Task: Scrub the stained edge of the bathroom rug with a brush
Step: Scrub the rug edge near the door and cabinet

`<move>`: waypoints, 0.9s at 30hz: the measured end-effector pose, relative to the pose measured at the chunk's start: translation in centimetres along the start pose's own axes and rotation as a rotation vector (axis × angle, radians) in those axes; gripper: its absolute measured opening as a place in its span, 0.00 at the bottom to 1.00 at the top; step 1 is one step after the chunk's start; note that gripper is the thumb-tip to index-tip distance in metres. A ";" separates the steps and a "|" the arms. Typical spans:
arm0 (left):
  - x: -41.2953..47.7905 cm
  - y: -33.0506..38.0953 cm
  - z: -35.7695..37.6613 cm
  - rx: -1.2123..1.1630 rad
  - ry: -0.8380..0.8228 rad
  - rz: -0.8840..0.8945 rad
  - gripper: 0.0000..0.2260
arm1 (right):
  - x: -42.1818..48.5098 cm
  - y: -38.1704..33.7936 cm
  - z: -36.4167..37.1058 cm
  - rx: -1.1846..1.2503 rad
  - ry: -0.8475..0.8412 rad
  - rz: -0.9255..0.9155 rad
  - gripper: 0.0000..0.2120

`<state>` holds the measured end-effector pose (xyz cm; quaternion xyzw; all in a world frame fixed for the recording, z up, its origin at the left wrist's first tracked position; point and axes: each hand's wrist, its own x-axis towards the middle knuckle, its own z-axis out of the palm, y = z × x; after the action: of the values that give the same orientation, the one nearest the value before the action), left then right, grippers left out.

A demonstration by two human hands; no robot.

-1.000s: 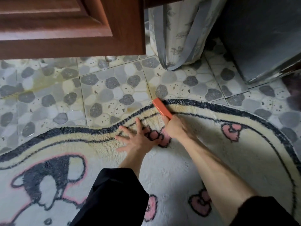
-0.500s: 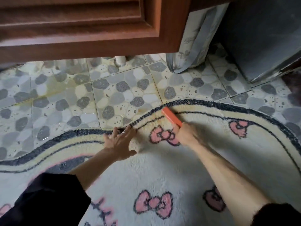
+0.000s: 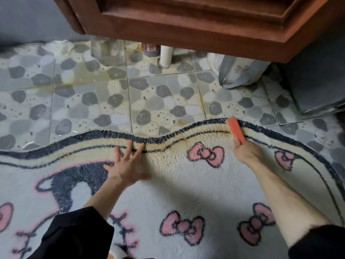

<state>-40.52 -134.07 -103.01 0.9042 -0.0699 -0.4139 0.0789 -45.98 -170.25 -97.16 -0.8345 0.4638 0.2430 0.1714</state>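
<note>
Peering down from the head view, I cannot see the bristles of the orange brush [image 3: 236,130]: only its back shows, laid across the dark-trimmed border of the rug [image 3: 177,187] at the right. Its near end is buried in the right hand [image 3: 242,152], which grips it. The left hand [image 3: 127,165] lies flat and spread on the rug, fingertips on the yellowed edge band, well apart from the brush. I count one brush, one rug, four whole pink bows [image 3: 205,154] and a fifth cut off at the left. Under the wooden cabinet [image 3: 186,25], one white pipe [image 3: 166,57] and one grey-strapped bag [image 3: 239,73] are half hidden.
</note>
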 end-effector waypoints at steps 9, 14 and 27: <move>0.0 -0.1 -0.4 -0.011 -0.051 0.004 0.57 | -4.5 -3.7 5.8 -0.164 -0.147 -0.288 0.28; 0.1 0.1 -0.2 0.027 -0.044 -0.001 0.58 | 0.9 -0.2 1.6 -0.052 0.067 0.067 0.31; 0.4 0.5 -0.5 0.019 -0.065 -0.002 0.59 | -0.6 -1.8 3.6 0.056 -0.002 0.042 0.32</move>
<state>-39.97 -134.56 -102.89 0.8910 -0.0754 -0.4426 0.0673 -45.52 -167.09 -99.66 -0.8193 0.4877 0.2341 0.1901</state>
